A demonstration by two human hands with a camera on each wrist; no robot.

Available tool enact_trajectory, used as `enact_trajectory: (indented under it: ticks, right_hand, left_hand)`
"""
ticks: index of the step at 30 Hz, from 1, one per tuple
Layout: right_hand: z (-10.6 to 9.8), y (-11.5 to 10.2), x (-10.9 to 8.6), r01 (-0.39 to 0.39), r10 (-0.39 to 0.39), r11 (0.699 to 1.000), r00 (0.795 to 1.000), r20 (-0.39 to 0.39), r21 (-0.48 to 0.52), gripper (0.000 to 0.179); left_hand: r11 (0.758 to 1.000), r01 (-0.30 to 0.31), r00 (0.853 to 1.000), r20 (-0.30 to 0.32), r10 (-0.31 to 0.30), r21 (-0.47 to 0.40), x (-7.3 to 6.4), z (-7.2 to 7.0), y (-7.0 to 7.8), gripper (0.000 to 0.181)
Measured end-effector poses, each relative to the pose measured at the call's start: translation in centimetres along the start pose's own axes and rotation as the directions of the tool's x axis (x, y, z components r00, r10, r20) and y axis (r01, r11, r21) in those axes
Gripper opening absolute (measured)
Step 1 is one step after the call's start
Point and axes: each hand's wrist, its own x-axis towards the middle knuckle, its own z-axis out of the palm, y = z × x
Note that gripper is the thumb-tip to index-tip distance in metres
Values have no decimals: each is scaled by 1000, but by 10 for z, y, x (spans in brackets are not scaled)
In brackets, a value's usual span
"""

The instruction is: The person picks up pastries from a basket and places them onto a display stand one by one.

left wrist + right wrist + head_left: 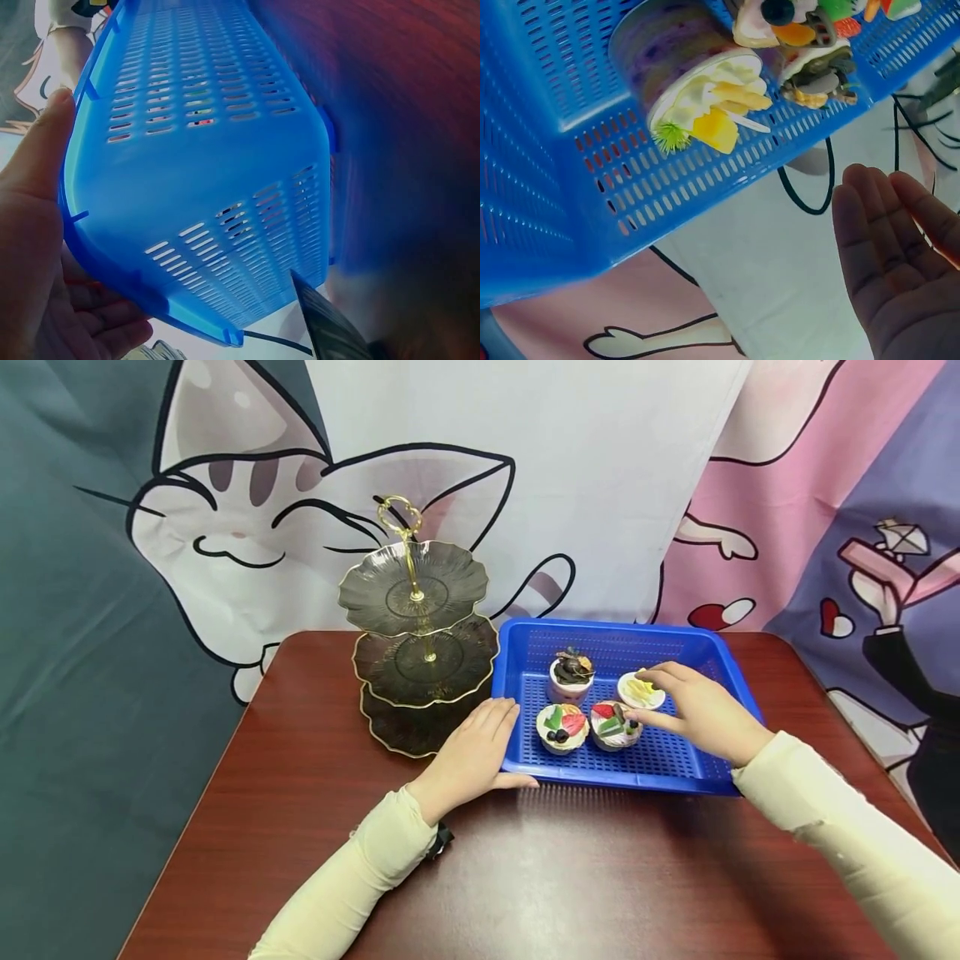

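A blue perforated plastic basket (630,781) holds several cupcakes in cups. At the back is a chocolate-topped cupcake (572,670); in front sit a cupcake with strawberry and green leaf (562,728) and one with a green topping (615,727). My left hand (472,756) rests on the basket's front left corner, fingers over the left rim, thumb along the front. Above the basket hovers my right hand (697,710), fingers and thumb apart. Near its fingertips is a yellow-topped cupcake (637,692); in the right wrist view, that hand (900,262) is apart from the cupcake (705,97).
A three-tier dark plate stand (420,668) with gold edges and a gold ring handle stands left of the basket. Both are on a reddish-brown wooden table (300,827). A cartoon-printed cloth (600,468) hangs behind the table.
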Motion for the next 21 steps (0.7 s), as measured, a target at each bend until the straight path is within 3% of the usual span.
enact_trajectory:
  ticks: [9, 21]
  right_hand:
    - [4, 26, 16, -41, 41, 999, 998, -45, 15, 60]
    - [22, 60, 32, -99, 95, 992, 994, 49, 74, 68]
  left_hand:
    - [999, 16, 999, -28, -17, -28, -4, 3, 0, 97]
    - [996, 37, 998, -38, -40, -75, -6, 4, 1, 96]
